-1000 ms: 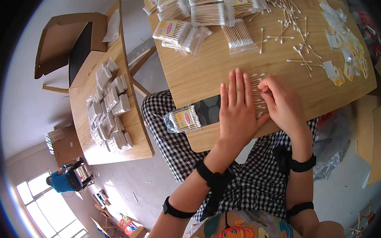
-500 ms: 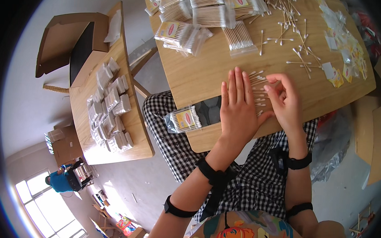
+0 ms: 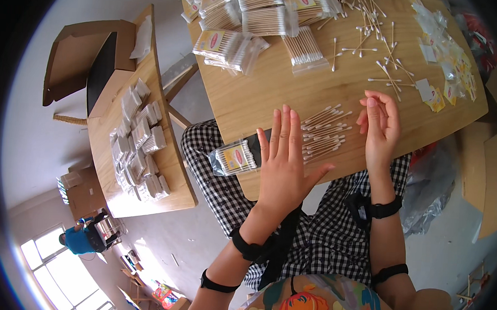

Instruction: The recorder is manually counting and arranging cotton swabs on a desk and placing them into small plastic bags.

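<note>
My left hand [image 3: 287, 168] is open above the near edge of the table, fingers stretched and thumb out to the side, holding nothing. Just right of its fingers lies a bunch of loose cotton swabs [image 3: 324, 130], roughly side by side. Past that bunch is my right hand [image 3: 380, 127], its fingers loosely bent and the thumb raised, with nothing visible in it. A clear bag of cotton swabs [image 3: 237, 157] with a yellow card rests left of my left hand, at the table's edge. My left hand partly covers a dark grey pad beside it.
Filled swab bags [image 3: 260, 17] are piled at the far side of the table [image 3: 256, 100]. Scattered swabs [image 3: 394, 61] lie to their right, then empty bags and yellow cards [image 3: 451, 81]. A second table on the left bears packs [image 3: 141, 139] and an open carton [image 3: 81, 59].
My left hand has lifted off the swabs and moved left and nearer, uncovering the bunch. My right hand has drawn away to the right. The view has shifted slightly.
</note>
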The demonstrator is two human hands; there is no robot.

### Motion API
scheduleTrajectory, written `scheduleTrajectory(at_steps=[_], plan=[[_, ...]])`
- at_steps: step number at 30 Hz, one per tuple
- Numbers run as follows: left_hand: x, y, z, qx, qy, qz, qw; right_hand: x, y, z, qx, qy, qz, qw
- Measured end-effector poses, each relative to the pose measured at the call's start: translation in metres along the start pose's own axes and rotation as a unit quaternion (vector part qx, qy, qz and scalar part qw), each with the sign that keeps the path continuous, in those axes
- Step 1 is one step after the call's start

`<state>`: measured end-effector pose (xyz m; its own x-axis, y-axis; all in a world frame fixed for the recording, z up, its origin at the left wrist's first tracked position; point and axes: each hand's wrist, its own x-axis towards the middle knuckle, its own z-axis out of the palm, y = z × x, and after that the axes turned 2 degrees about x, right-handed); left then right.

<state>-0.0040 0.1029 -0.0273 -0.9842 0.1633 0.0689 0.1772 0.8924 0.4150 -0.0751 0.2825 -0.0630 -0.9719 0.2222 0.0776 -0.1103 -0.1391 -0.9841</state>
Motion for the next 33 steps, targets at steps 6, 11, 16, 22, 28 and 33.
scheduleTrajectory(at_steps=[6, 11, 16, 22, 28, 33], plan=[[-0.010, -0.007, 0.005, -0.021, 0.009, -0.024, 0.999, 0.001, 0.000, 0.001, 0.001, -0.004, -0.009, 1.000], [0.006, -0.008, 0.008, -0.025, 0.036, -0.033, 0.999, -0.002, -0.001, -0.002, -0.021, -0.014, -0.035, 0.999], [-0.001, 0.003, 0.011, -0.357, 0.142, -0.122, 0.915, 0.002, -0.005, -0.006, -0.004, -0.066, -0.064, 0.996], [0.003, 0.029, 0.027, -0.529, 0.210, -0.155, 0.807, -0.015, -0.003, 0.010, 0.026, -0.110, -0.020, 0.993], [0.015, 0.036, 0.034, -0.560, 0.234, -0.152, 0.780, -0.021, -0.004, 0.022, 0.026, -0.130, -0.023, 0.991], [0.019, 0.033, 0.031, -0.566, 0.252, -0.162, 0.768, -0.009, -0.005, 0.020, 0.031, -0.111, -0.031, 0.993]])
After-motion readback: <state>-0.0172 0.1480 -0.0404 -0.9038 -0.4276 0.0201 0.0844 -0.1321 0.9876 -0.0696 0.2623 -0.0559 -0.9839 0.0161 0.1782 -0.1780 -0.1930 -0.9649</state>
